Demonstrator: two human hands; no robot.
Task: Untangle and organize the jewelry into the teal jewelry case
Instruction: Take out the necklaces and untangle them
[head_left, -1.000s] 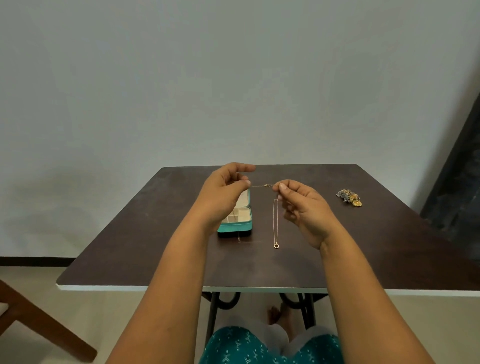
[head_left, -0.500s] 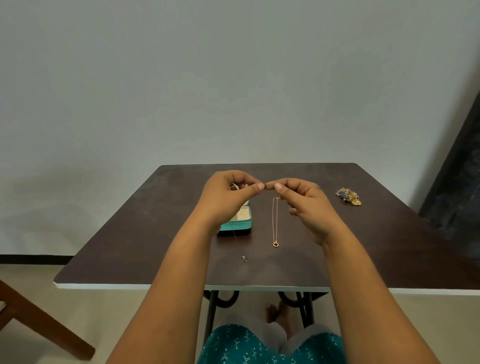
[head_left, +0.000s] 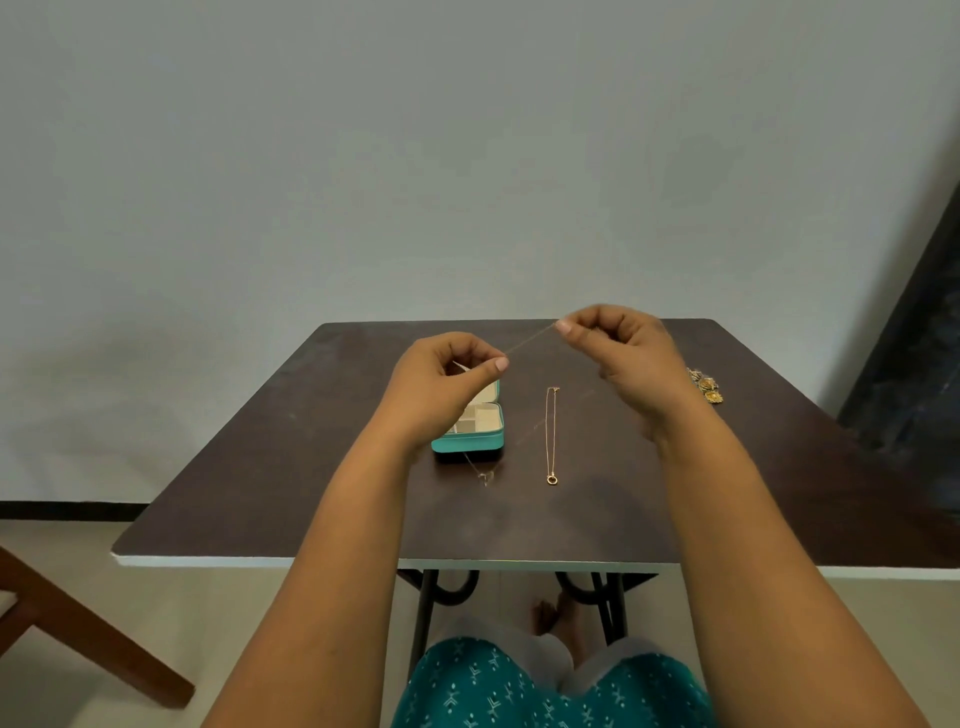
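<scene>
Above the dark table (head_left: 291, 467), my left hand (head_left: 447, 384) and my right hand (head_left: 623, 353) each pinch one end of a thin chain (head_left: 530, 340) stretched taut between them. Its lower part hangs blurred below my left hand, with a small pendant (head_left: 485, 477) near the table. The open teal jewelry case (head_left: 467, 441) with cream compartments sits behind my left hand, partly hidden. A gold necklace (head_left: 550, 431) with a ring pendant lies straight on the table between my arms.
A tangled pile of gold jewelry (head_left: 706, 385) lies at the table's right side, behind my right wrist. A wooden chair leg (head_left: 78, 623) shows at the lower left. A dark panel (head_left: 914, 338) leans at the right wall.
My hands have drawn apart, the right rising up and to the right, pulling the thin chain taut. The small pendant has lifted from near the table's front edge toward the case.
</scene>
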